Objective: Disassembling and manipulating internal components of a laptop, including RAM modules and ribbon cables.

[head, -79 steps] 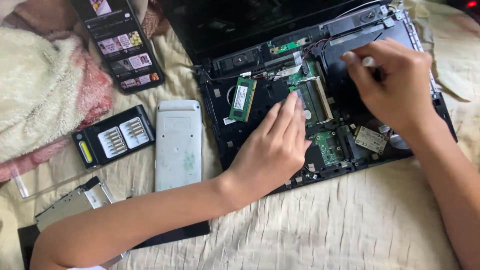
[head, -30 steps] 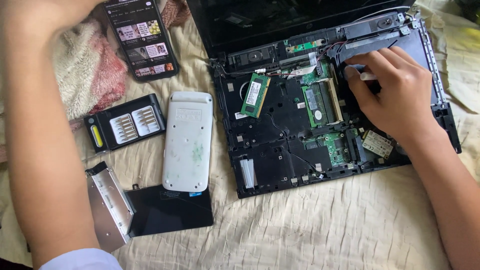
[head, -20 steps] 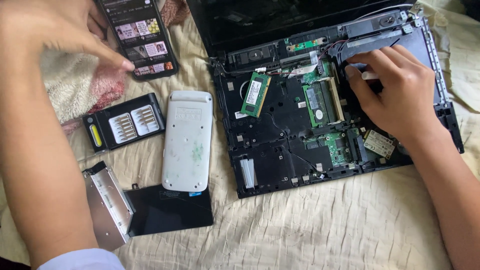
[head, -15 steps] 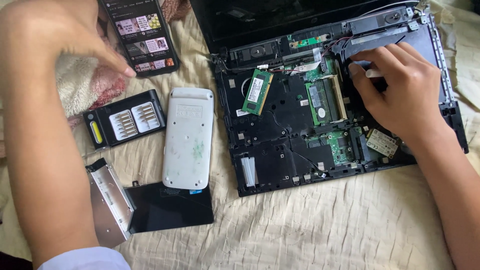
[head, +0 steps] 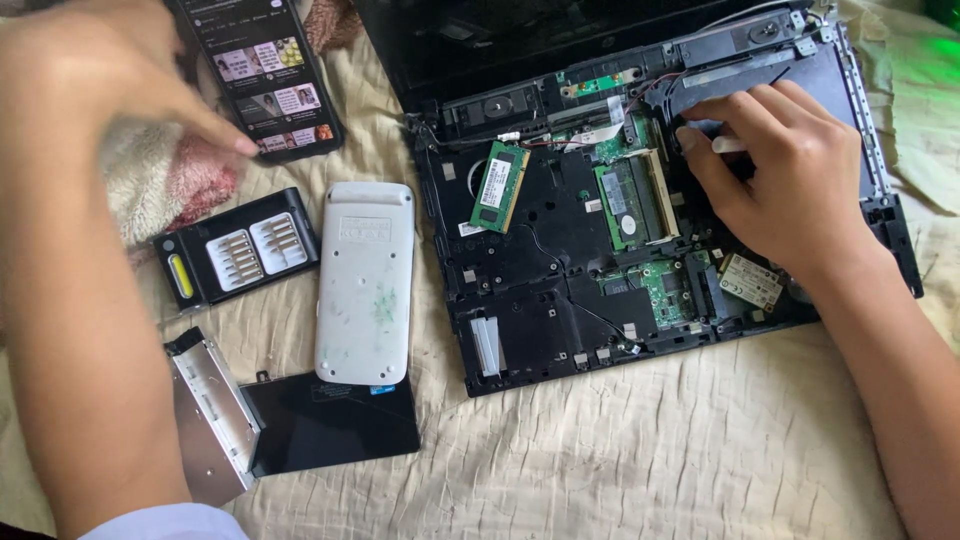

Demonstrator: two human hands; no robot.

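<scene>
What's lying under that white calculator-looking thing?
The white case lies back-up on the beige sheet; its lower end overlaps a flat black panel. Anything beneath its middle is covered.

A wrinkled cream bedsheet covers the surface, daylit, with a green glow top right.

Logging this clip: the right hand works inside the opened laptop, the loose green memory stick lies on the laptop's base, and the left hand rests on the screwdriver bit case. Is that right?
Not quite. In the head view the left hand is raised near the phone, not on the screwdriver bit case, which lies untouched. The right hand is inside the opened laptop, and the green memory stick lies on its base.
</scene>
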